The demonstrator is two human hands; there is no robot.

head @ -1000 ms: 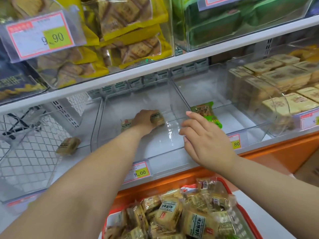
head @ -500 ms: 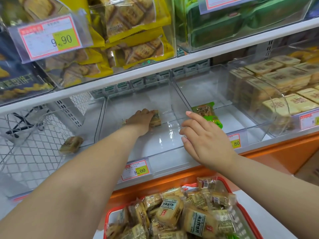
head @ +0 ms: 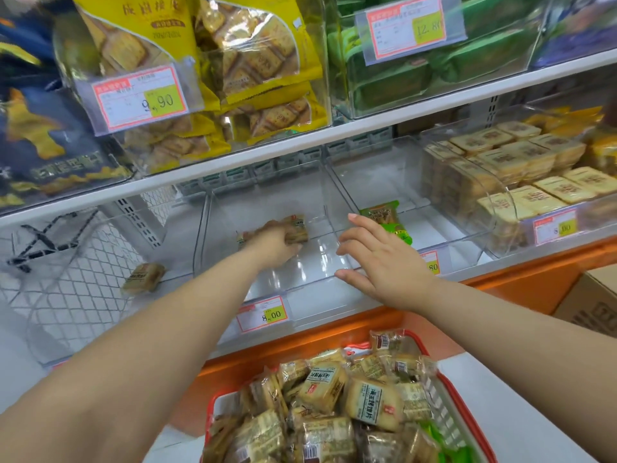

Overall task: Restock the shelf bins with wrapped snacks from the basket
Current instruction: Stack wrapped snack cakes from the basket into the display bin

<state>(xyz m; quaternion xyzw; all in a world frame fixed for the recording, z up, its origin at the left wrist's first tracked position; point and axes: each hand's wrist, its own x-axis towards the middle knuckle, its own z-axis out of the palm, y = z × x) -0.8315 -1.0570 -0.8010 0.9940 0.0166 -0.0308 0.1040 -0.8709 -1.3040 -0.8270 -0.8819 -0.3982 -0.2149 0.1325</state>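
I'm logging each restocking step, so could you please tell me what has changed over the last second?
The left hand drew a wrapped snack slightly back toward the front of the middle clear bin, fingers now curled round it. The right hand stayed open on the bin's front edge. The green snack, the stray snack at left and the basket stayed put.

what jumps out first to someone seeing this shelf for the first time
The red basket heaped with wrapped snacks at the bottom, below a nearly bare clear bin on the middle shelf. Inside that bin the left hand grips a brown snack pack, while the right hand rests open on the bin's front right corner.
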